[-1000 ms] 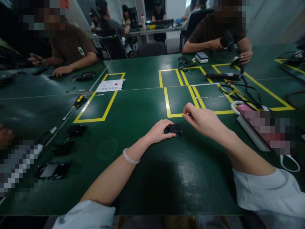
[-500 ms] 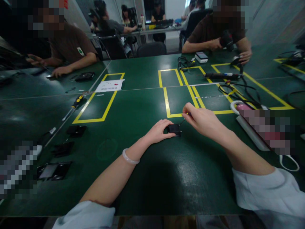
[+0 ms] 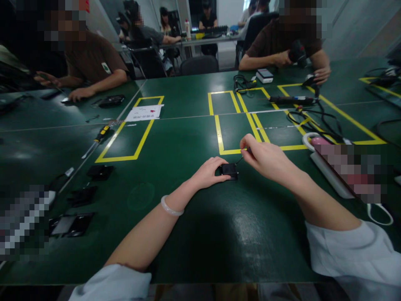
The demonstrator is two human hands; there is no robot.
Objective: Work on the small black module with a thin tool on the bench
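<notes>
On the glossy green tabletop [image 3: 175, 246], the left hand [image 3: 210, 172] clamps a small, boxy black part [image 3: 229, 169] while the right hand [image 3: 263, 155], just apart, pinches a thin, dark, rod-like tool [image 3: 239, 160] slanting toward it.

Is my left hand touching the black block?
Touching. The head view shows the left hand gripping the block between thumb and fingers.

Left hand [image 3: 207, 173] gripping black block [image 3: 230, 169] on table [image 3: 184, 138]; right hand [image 3: 262, 154] holding slim tool [image 3: 239, 160].
</notes>
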